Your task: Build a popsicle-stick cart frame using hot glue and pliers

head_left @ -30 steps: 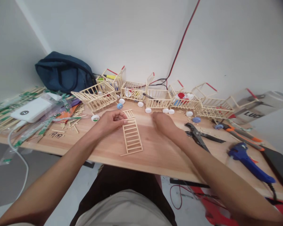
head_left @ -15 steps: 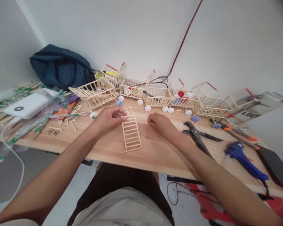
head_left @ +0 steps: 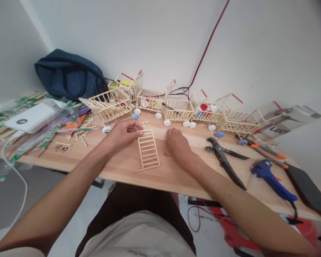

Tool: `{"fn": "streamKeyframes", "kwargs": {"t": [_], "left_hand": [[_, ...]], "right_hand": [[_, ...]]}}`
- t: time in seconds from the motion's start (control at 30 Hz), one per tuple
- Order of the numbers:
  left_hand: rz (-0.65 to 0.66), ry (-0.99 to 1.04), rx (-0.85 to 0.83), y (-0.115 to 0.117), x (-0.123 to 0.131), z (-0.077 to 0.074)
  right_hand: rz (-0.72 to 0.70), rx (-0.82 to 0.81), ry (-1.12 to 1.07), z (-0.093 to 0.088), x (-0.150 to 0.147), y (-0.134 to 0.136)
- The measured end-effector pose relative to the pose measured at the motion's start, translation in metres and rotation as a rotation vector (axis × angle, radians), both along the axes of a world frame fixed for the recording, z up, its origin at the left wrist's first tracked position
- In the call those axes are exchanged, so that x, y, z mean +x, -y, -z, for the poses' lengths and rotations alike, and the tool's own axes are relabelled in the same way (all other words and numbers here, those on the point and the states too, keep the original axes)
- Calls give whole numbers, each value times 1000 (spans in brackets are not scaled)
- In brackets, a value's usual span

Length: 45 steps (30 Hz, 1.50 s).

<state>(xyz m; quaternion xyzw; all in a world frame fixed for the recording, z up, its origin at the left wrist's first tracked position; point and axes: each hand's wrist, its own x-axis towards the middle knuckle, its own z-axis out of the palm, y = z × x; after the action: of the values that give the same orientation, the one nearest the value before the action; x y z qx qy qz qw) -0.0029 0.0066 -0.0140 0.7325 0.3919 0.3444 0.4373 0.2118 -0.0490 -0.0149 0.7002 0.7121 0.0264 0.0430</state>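
A ladder-like frame of thin wooden sticks [head_left: 149, 149] lies on the wooden table at the centre. My left hand [head_left: 127, 132] pinches its upper left edge between thumb and fingers. On the right of the frame, apart from it, my right hand [head_left: 178, 144] rests low over the tabletop with its fingers curled closed. Whatever those fingers may hold is hidden. Behind both hands stands a row of small stick-built shopping carts, among them a cart with white wheels [head_left: 178, 112] and a larger slatted cart [head_left: 112, 105] at the left.
Black-handled pliers [head_left: 224, 160], a blue hot glue gun [head_left: 274, 180] and orange-handled pliers [head_left: 270, 151] lie on the right. On the left are a white power bank [head_left: 33, 117], stick offcuts [head_left: 82, 137] and plastic wrappers. A blue bag [head_left: 69, 76] leans against the wall.
My right hand has turned slightly, its knuckles now more toward the camera. My left hand keeps its pinch on the stick frame, which has hardly moved. The view has shifted slightly.
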Motion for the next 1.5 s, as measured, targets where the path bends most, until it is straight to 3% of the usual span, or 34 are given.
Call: {"fn": "streamKeyframes", "kwargs": {"t": [0.13, 0.3, 0.6, 1.03, 1.5], "left_hand": [[-20, 8, -9, -2, -1, 1], [-24, 24, -31, -1, -1, -2], [-33, 15, -33, 0, 0, -2], [-40, 2, 3, -2, -1, -1], [-47, -2, 4, -5, -2, 2]], "right_hand": [[28, 39, -55, 5, 8, -8], [-43, 62, -174, 7, 33, -18], [-164, 93, -321, 3, 42, 2], [-116, -62, 36, -14, 19, -7], [-132, -60, 87, -19, 9, -7]]}}
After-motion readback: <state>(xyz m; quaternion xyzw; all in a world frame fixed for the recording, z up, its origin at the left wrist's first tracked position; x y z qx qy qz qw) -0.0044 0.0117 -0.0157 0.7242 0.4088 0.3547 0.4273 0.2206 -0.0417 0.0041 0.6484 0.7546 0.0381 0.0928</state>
